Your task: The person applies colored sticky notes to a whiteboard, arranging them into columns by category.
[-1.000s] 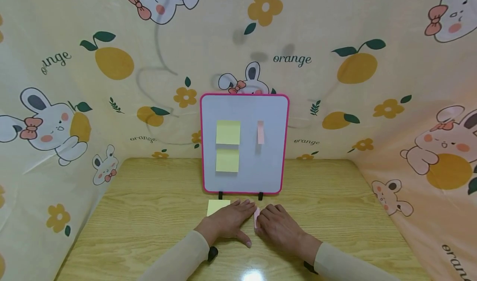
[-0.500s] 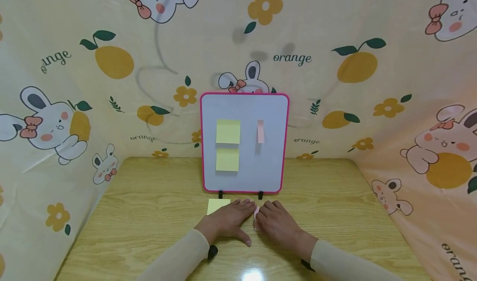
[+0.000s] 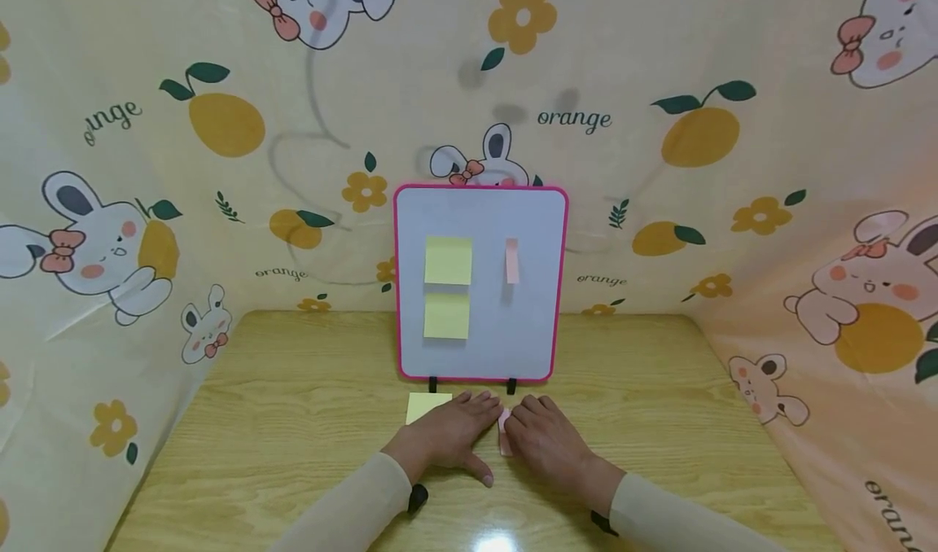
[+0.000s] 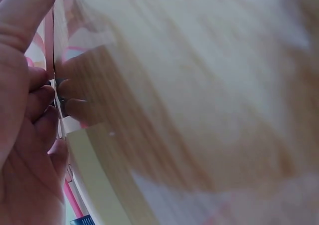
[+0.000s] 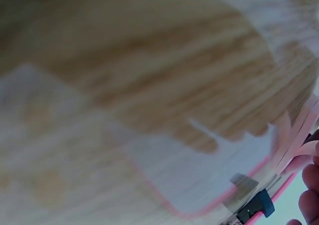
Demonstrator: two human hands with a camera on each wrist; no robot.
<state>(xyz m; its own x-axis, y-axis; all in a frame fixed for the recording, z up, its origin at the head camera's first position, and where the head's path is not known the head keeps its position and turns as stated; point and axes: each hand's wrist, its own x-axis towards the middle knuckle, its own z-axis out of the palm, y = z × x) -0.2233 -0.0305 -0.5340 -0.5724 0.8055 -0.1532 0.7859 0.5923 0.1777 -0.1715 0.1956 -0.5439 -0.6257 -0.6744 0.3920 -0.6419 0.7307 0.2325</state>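
A narrow pad of pink sticky notes (image 3: 506, 442) lies on the table between the two hands. My right hand (image 3: 551, 444), fingers curled, pinches the top pink sticky note; in the right wrist view that note (image 5: 308, 148) bends up from the pad (image 5: 294, 147). My left hand (image 3: 453, 431) rests palm down with fingers extended, its fingertips at the pink pad's far end. Partly beneath the left hand is a yellow sticky note pad (image 3: 427, 405), also visible as a pale yellow block (image 4: 94, 172) in the left wrist view.
Behind the hands a pink-framed whiteboard (image 3: 489, 348) stands upright on black feet (image 3: 511, 386). It bears two yellow sticky notes (image 3: 449, 260), one above the other, and one pink strip (image 3: 511, 260) on the right. A patterned cloth (image 3: 615, 39) encloses the wooden table (image 3: 293, 389).
My right hand has shifted slightly left over the pink pad, and the top pink note now looks partly lifted. The left hand has stayed in place.
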